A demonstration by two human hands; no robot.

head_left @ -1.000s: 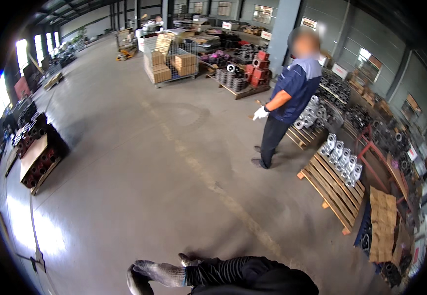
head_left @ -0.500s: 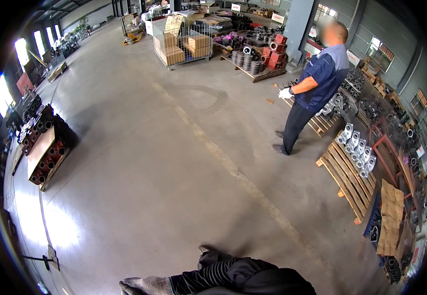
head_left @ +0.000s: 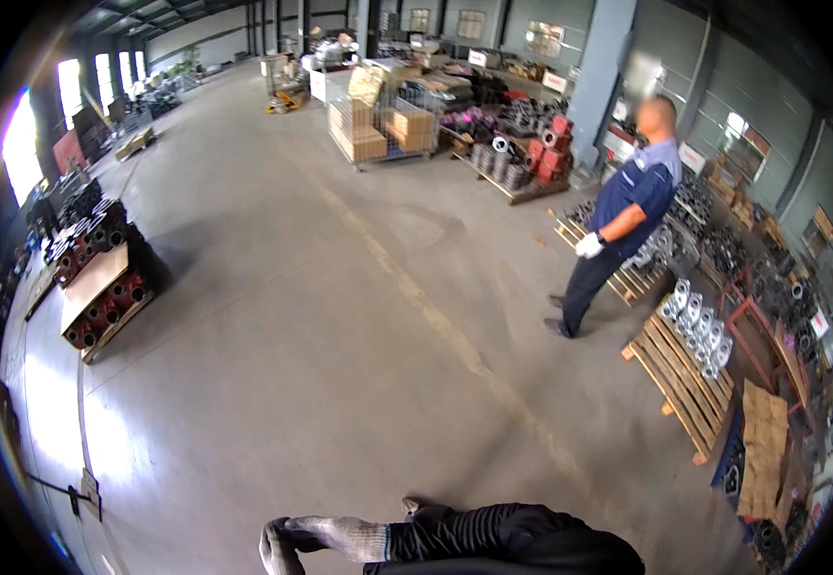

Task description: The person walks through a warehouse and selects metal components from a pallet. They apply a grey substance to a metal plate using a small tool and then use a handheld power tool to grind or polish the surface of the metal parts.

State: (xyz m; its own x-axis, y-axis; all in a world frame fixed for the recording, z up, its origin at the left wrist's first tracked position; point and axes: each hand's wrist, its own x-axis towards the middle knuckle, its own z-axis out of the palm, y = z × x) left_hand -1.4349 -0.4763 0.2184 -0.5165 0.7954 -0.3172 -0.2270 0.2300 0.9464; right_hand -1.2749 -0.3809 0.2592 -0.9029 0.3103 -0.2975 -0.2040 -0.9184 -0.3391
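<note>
At the lower edge my right hand (head_left: 332, 534), in a grey knit glove, reaches leftward across the front of my body from a black ribbed sleeve (head_left: 450, 534). Its fingers bend downward and run out of the picture, so their tips and anything in them are hidden. Below the hand there is only the grey concrete floor (head_left: 321, 412). A small grey tip, perhaps of a shoe (head_left: 413, 503), shows just beyond the sleeve. I cannot make out my left hand anywhere.
A person (head_left: 618, 216) in dark blue stands right of the faded floor line. Wooden pallets (head_left: 675, 379) with silvery castings (head_left: 696, 331) line the right side. A wire cage cart (head_left: 383, 125) holds cartons farther off. At left stands a stack of red castings (head_left: 105, 311).
My view has tilted up, so the room sits lower in the picture. My gloved right hand appears farther right, its fingers bent more downward. The other person's gloved hand has dropped lower.
</note>
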